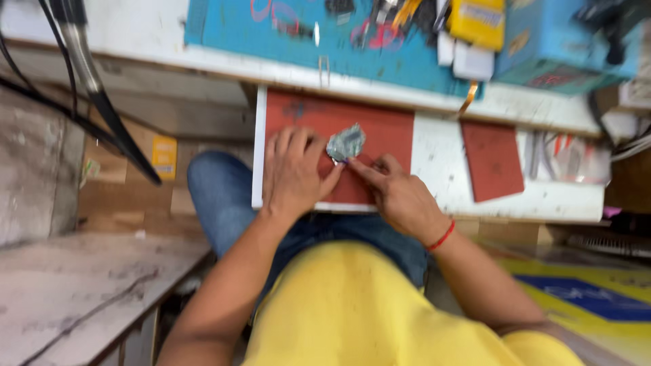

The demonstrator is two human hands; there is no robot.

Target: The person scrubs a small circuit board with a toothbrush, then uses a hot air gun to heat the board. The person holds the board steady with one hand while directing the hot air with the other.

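Note:
A small crumpled silvery piece (346,142) lies on a red mat (380,129) inside a white pull-out drawer (441,156). My left hand (293,173) rests flat on the mat just left of the piece, thumb touching its lower edge. My right hand (400,196), with a red thread on the wrist, pinches a thin small tool against the piece's lower side. The view is blurred, so the tool is hard to make out.
A second red mat (493,159) lies to the right in the drawer. Above is a workbench with a teal mat (298,37), a yellow device (477,20) and a teal box (563,47). Black cables (88,74) hang at the left. A grey slab (74,291) sits low left.

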